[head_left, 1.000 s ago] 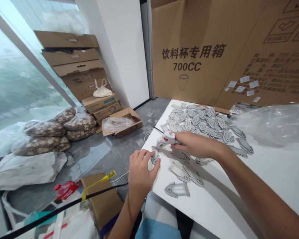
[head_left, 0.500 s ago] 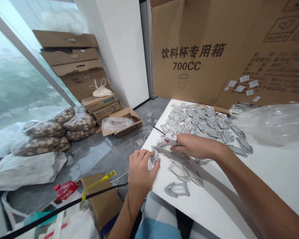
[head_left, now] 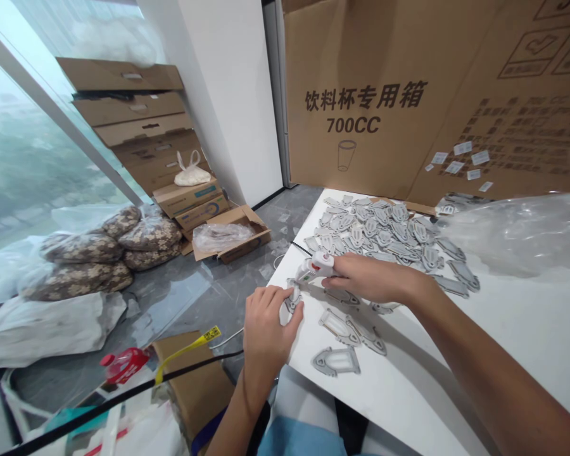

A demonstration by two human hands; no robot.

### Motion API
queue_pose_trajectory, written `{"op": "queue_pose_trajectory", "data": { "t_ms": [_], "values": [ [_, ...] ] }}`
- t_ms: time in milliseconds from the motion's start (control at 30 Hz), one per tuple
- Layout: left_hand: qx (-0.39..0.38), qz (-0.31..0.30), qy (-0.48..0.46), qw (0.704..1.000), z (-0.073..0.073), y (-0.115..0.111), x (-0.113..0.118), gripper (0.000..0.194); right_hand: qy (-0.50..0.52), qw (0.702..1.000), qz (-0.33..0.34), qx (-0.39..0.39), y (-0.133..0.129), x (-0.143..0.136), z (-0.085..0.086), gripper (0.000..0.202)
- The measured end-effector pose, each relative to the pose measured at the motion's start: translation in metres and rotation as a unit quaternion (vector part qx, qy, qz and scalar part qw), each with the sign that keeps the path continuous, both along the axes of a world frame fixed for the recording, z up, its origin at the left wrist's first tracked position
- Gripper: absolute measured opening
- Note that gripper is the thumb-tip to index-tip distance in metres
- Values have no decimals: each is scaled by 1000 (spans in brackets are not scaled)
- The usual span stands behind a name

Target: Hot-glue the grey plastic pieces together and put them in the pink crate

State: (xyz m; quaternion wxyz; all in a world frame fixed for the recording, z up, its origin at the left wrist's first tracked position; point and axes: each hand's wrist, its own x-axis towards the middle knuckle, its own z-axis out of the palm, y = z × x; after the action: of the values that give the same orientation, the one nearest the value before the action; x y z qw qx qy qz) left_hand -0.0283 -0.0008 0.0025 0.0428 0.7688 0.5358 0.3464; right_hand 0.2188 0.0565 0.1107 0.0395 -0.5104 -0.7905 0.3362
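My right hand [head_left: 356, 277] is closed around a white glue gun [head_left: 313, 269] with a red switch. The gun's front end points at a small grey arch-shaped frame [head_left: 292, 297] at the table's left edge. My left hand [head_left: 269, 326] pinches that frame between thumb and fingers, hiding part of it. Whether the nozzle touches the frame I cannot tell. Closer to me on the white table [head_left: 432, 386] lie a loose grey frame [head_left: 336, 361] and two overlapping ones [head_left: 351, 331]. Another frame [head_left: 341, 296] sits partly under my right hand.
Behind my hands spreads a pile of similar frames [head_left: 384, 228]. A large cardboard box [head_left: 361, 57] stands at the table's back, with clear plastic film [head_left: 527, 234] to the right. Left on the floor are an open carton [head_left: 240, 240], patterned bundles [head_left: 85, 259] and a red-labelled bottle [head_left: 126, 365].
The view has shifted slightly. Both hands keep nearly the same places, with the glue gun still over the frame that my left hand pinches.
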Motion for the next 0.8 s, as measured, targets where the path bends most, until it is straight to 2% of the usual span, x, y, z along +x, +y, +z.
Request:
{"op": "queue_pose_trajectory", "data": {
  "t_ms": [333,500,567,733,800],
  "values": [
    [10,5,-8,1000,-2,0,-1,20,-36,999,-12,-2,-1,1,4,41],
    [25,-1,1,1000,-1,0,-2,21,-57,998,-24,3,2,5,1,42],
    [24,-1,-3,1000,0,0,-2,22,-57,997,-52,6,3,5,-2,41],
    [8,8,-21,1000,-4,2,-3,21,-11,985,-164,-55,6,-1,-6,42],
    [7,6,-17,1000,-7,3,-4,24,28,980,-197,-21,7,-4,-6,40]
  ]
}}
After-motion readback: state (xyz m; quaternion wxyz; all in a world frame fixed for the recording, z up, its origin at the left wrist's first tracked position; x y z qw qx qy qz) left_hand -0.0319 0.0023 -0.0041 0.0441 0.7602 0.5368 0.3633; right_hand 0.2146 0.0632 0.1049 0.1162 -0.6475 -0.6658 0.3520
